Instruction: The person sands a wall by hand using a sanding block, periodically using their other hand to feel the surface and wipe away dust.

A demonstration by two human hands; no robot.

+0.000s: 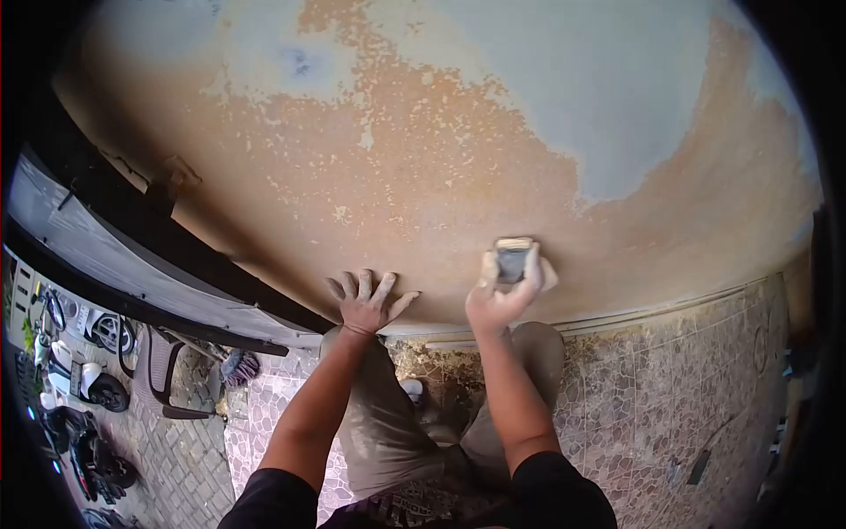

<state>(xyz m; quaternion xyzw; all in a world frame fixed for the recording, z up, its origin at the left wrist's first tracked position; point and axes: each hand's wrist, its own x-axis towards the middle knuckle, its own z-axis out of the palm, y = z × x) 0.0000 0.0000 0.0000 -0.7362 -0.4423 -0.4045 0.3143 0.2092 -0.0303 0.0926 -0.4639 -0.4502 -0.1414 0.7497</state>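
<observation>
My left hand lies against the wall with its fingers spread and nothing in it. To its right, my right hand is wrapped round a sanding block, dark on the side facing me with a tan edge along the top. The block is up at the wall, though its contact face is hidden. Around both hands the wall is a worn orange-tan, speckled with pale flecks. Larger grey-white patches cover its upper part.
A dark-framed opening borders the wall on the left. Stone-patterned tiles cover the floor, with a flat dark tool on them at right. A brown chair, a bundled cloth and parked motorbikes stand at left.
</observation>
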